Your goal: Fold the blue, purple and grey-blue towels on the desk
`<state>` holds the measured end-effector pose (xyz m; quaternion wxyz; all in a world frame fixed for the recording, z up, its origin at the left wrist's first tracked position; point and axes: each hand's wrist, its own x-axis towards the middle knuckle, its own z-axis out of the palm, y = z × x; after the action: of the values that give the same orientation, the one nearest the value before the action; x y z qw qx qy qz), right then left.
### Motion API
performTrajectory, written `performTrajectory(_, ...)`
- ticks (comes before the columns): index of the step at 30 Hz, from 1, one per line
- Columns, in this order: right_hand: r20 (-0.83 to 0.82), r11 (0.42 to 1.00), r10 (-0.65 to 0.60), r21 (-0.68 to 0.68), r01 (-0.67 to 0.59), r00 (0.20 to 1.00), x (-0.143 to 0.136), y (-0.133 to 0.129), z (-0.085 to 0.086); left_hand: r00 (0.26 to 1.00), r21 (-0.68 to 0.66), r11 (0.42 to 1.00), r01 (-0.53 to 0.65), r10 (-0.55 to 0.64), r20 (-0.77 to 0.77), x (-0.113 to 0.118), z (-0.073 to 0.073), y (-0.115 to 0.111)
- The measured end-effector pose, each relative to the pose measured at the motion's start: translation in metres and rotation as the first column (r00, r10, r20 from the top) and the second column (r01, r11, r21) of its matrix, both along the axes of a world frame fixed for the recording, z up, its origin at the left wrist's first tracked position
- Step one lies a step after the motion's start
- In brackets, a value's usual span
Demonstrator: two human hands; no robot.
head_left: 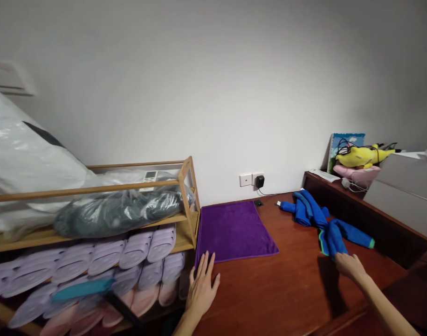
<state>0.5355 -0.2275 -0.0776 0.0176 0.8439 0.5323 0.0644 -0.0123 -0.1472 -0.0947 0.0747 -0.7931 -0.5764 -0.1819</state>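
A purple cloth (234,231) lies flat on the reddish-brown wooden surface (255,294), near the wall. My left hand (202,284) rests at its lower left corner, fingers spread and pointing up, holding nothing. On the right, a bundle of blue cloths (313,210), some with green edging, lies crumpled. The closed fingers of my right hand (349,265) grip the near end of one blue cloth (335,240).
A wooden rack (187,186) at the left holds plastic-wrapped items and rows of slippers (133,249). A plug (259,181) sits in a wall socket, its cord trailing right. A raised ledge (346,191) at the right bears a yellow plush toy (363,156) and grey boxes (405,186).
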Motion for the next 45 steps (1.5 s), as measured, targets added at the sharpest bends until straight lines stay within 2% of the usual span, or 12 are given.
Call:
performTrajectory(4, 0.015, 0.98, -0.173, 0.099, 0.17, 0.985, -0.021, -0.015, 0.009, 1.0, -0.006, 1.0, -0.005, 0.005, -0.004, 0.0, 0.0, 0.0)
performTrajectory(8, -0.025, 0.958, -0.245, 0.15, 0.245, 0.969, -0.063, -0.03, -0.003, 1.0, 0.002, 1.0, -0.004, 0.004, -0.017, 0.0, -0.003, 0.002)
performTrajectory(15, -0.098, 0.99, 0.033, 0.139, -0.019, 0.995, -0.159, -0.044, -0.001, 0.994, 0.037, 0.998, 0.046, -0.049, 0.099, -0.002, 0.002, -0.003)
performTrajectory(18, -0.174, 0.99, 0.11, 0.111, -0.092, 0.979, -0.192, -0.048, 0.008, 0.942, 0.028, 0.996, 0.089, -0.093, 0.324, -0.005, 0.009, -0.017)
performTrajectory(20, -0.223, 0.988, 0.137, 0.104, -0.117, 0.965, -0.211, -0.047, 0.014, 0.826, -0.063, 0.983, 0.173, -0.11, 0.552, -0.002, 0.013, -0.029)
performTrajectory(22, -0.275, 0.984, 0.17, 0.106, -0.146, 0.946, -0.233, -0.043, 0.02, 0.685, -0.211, 0.931, 0.298, -0.054, 0.727, 0.007, 0.017, -0.042)
performTrajectory(24, -0.332, 0.973, 0.228, 0.117, -0.2, 0.915, -0.261, -0.038, 0.024, 0.609, -0.35, 0.85, 0.394, 0.044, 0.792, 0.02, 0.018, -0.053)
performTrajectory(29, -0.423, 0.902, 0.431, 0.199, -0.382, 0.797, -0.317, -0.034, 0.033, 0.613, -0.52, 0.708, 0.478, 0.155, 0.775, 0.044, 0.017, -0.07)
performTrajectory(32, -0.39, 0.891, 0.45, 0.253, -0.377, 0.803, -0.306, -0.039, 0.038, 0.676, -0.572, 0.692, 0.44, 0.164, 0.719, 0.04, 0.019, -0.077)
performTrajectory(35, -0.384, 0.909, 0.413, 0.235, -0.345, 0.826, -0.27, -0.048, 0.036, 0.741, -0.577, 0.722, 0.382, 0.134, 0.658, 0.027, 0.027, -0.082)
performTrajectory(40, -0.425, 0.877, 0.443, 0.023, -0.479, 0.79, -0.208, -0.063, 0.028, 0.812, -0.529, 0.779, 0.338, 0.043, 0.582, 0.005, 0.051, -0.082)
performTrajectory(45, -0.339, 0.877, 0.42, -0.089, -0.473, 0.842, -0.181, -0.06, 0.032, 0.878, -0.594, 0.754, 0.281, 0.048, 0.477, -0.011, 0.061, -0.077)
